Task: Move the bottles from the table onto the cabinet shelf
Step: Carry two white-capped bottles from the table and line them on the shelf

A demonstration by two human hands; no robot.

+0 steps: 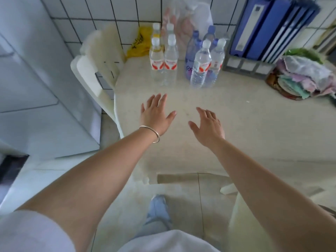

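Fingers of both hands are spread and straight, grasping nothing. The left hand (156,115), with a thin silver bangle (151,133) at its wrist, hovers palm-down over the pale cream tabletop (245,124); the right hand (209,126) hovers beside it, thumbs pointing toward each other with bare table between them. Whether either palm touches the surface cannot be told.

Beyond the fingertips, well apart from them, stands a cluster of clear plastic water bottles with white caps and red-and-white labels (171,59), upright near the table's far edge by the white tiled wall (109,13). The nearest of them (200,66) stands ahead of the right hand's fingers, with taller purple-tinted bottles (190,51) just behind it. Blue ring binders in a grey rack (263,33) stand right of the bottles, and a heap of pastel cloths (300,79) lies further right. A white plastic chair (94,70) sits at the table's left edge.
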